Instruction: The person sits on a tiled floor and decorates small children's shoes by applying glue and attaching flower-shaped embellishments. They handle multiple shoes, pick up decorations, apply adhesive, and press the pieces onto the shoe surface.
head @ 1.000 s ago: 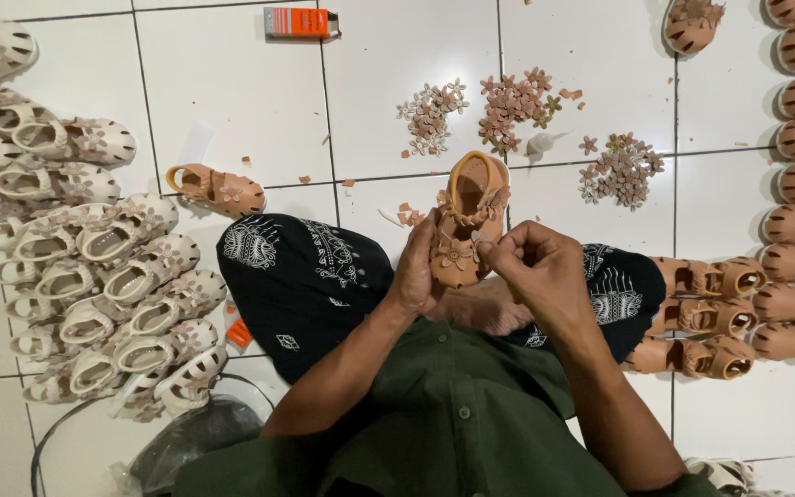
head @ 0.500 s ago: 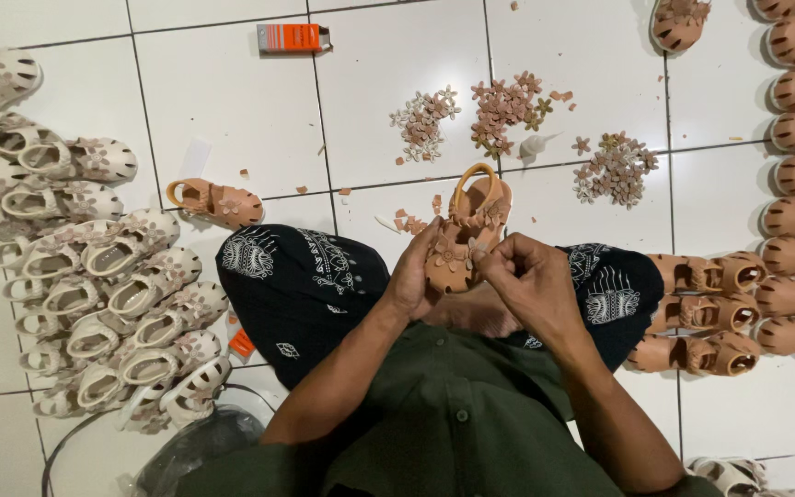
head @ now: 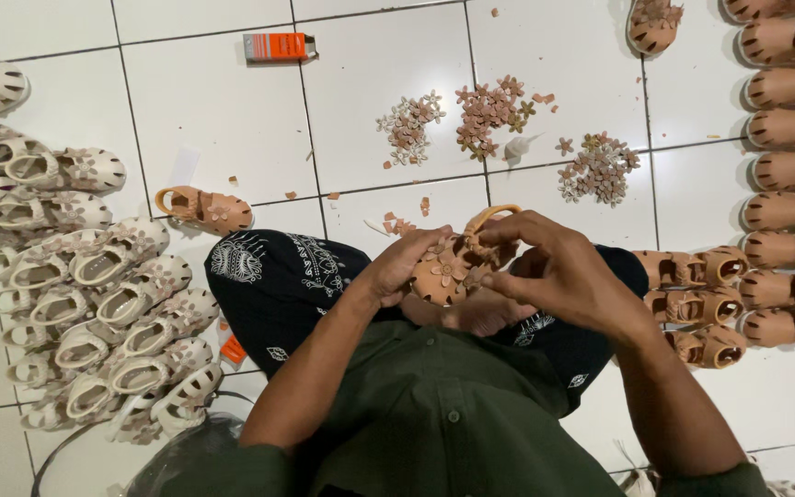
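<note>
White tile floor; tan sandal between both hands (pinched).

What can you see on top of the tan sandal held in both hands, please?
Flower-shaped pieces sit on the tan sandal; the left hand and right hand cover its sides and sole.

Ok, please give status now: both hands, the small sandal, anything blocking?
Left hand and right hand both grip tan sandal over lap. Flower piece on its front. Nothing blocking; loose flower pieces lie on floor beyond.
</note>
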`<state>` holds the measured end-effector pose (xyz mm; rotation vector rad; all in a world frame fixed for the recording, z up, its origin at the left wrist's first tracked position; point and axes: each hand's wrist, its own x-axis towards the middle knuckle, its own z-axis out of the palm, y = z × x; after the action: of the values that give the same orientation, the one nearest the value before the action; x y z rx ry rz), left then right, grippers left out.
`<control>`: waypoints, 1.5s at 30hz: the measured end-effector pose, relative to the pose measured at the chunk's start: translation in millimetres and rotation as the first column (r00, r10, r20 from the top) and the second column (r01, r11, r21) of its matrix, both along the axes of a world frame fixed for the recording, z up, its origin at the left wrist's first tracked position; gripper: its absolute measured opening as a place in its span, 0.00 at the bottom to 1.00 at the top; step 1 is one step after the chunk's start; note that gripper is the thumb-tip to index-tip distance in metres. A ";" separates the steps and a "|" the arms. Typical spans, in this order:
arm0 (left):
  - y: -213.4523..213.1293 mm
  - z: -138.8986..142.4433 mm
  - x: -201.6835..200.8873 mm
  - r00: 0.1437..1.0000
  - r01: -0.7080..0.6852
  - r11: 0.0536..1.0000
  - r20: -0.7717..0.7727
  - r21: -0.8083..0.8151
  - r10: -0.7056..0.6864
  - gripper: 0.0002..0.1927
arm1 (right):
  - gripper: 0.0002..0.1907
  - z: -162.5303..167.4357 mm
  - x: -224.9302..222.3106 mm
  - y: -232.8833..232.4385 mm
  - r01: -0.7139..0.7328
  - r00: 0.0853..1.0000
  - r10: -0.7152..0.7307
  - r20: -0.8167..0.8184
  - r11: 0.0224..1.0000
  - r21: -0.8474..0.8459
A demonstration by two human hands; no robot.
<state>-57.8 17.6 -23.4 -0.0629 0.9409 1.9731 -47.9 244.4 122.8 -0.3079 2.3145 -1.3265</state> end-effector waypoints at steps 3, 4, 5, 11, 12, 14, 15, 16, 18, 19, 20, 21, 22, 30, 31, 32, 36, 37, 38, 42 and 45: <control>1.7 0.7 -0.9 1.000 0.018 0.999 -0.007 -0.031 -0.018 0.24 | 0.27 -7.6 -8.2 -0.3 -0.059 0.949 0.017 0.315 0.990 0.126; 2.7 0.0 -1.2 0.999 0.040 0.999 0.003 -0.032 -0.040 0.25 | 0.25 -10.6 -8.7 0.3 -0.093 0.958 0.065 0.280 0.992 0.089; 3.7 -0.9 -1.7 0.998 0.060 0.998 0.013 -0.034 -0.059 0.25 | 0.23 -14.2 -9.7 0.4 -0.130 0.963 0.114 0.243 0.990 0.053; 6.8 -8.4 4.1 0.996 0.092 0.995 0.024 -0.049 -0.091 0.24 | 0.12 -35.5 -2.7 -6.5 -0.149 0.939 0.112 0.325 0.985 0.090; 7.2 -9.8 5.5 0.995 0.095 0.994 0.027 -0.055 -0.094 0.23 | 0.11 -37.5 -1.2 -7.4 -0.146 0.948 0.115 0.298 0.986 0.082; 8.0 -12.7 7.2 0.994 0.102 0.993 0.038 -0.060 -0.099 0.24 | 0.11 -40.5 -0.1 -8.2 -0.083 0.931 0.049 0.362 0.993 0.079; 8.0 -13.9 7.6 0.994 0.104 0.993 0.043 -0.064 -0.102 0.24 | 0.10 -41.7 -0.1 -8.5 -0.051 0.919 0.016 0.393 0.996 0.078; 7.7 -15.2 9.0 0.993 0.112 0.992 0.054 -0.067 -0.108 0.24 | 0.10 -42.6 0.3 -8.4 -0.049 0.908 0.016 0.420 0.997 0.067; 7.9 -17.3 10.2 0.990 0.126 0.989 0.070 -0.073 -0.121 0.23 | 0.11 -44.4 0.2 -7.5 -0.042 0.884 0.016 0.468 0.998 0.045; 8.7 -17.7 10.7 0.990 0.126 0.990 0.071 -0.055 -0.122 0.23 | 0.11 -45.2 0.6 -7.0 -0.051 0.881 0.028 0.472 0.998 0.037; 9.1 -17.7 11.4 0.990 0.128 0.991 0.071 -0.038 -0.125 0.23 | 0.10 -46.3 1.7 -7.0 -0.060 0.879 0.039 0.476 0.998 0.028; 9.8 -16.8 11.6 0.989 0.130 0.991 0.072 -0.019 -0.128 0.23 | 0.09 -47.1 3.1 -6.6 -0.068 0.876 0.050 0.480 0.997 0.021; 10.5 -15.2 11.0 0.989 0.134 0.991 0.069 -0.015 -0.133 0.23 | 0.11 -47.8 4.4 -6.1 -0.056 0.884 0.055 0.464 0.998 -0.011; -5.3 24.9 22.3 0.718 -0.142 0.971 -0.695 -0.192 -0.032 0.40 | 0.13 -43.9 7.3 3.7 0.116 0.892 -0.119 0.436 0.993 0.035; -4.0 28.4 25.3 0.785 -0.123 0.968 -0.618 -0.220 -0.041 0.40 | 0.12 -41.8 8.0 6.1 0.104 0.896 -0.086 0.435 0.994 -0.016; -3.5 30.8 28.4 0.844 -0.104 0.964 -0.535 -0.246 -0.046 0.41 | 0.12 -39.9 8.5 8.1 0.088 0.901 -0.050 0.432 0.994 -0.068; -2.4 30.7 28.6 0.930 -0.057 0.971 -0.365 -0.232 -0.033 0.41 | 0.11 -37.7 9.3 9.5 0.031 0.896 0.063 0.439 0.978 -0.205; -2.2 29.6 28.8 0.934 -0.049 0.978 -0.355 -0.205 -0.028 0.41 | 0.11 -37.4 11.6 9.0 0.048 0.891 0.034 0.453 0.985 -0.168; -2.6 28.5 28.6 0.938 -0.039 0.983 -0.347 -0.179 -0.025 0.41 | 0.11 -37.3 14.4 7.7 0.065 0.885 0.004 0.465 0.989 -0.132; -3.7 27.9 27.3 0.951 0.004 0.994 -0.305 -0.110 -0.038 0.40 | 0.11 -36.6 23.5 2.7 0.114 0.893 -0.071 0.445 0.991 -0.069; -3.4 32.1 25.9 0.949 0.018 0.997 -0.313 -0.079 -0.042 0.41 | 0.09 -34.2 23.9 3.0 0.162 0.875 -0.076 0.478 0.977 -0.141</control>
<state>-31.9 14.2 8.8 0.2293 1.2135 1.9524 -24.1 247.3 88.6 0.1035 1.8348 -1.4783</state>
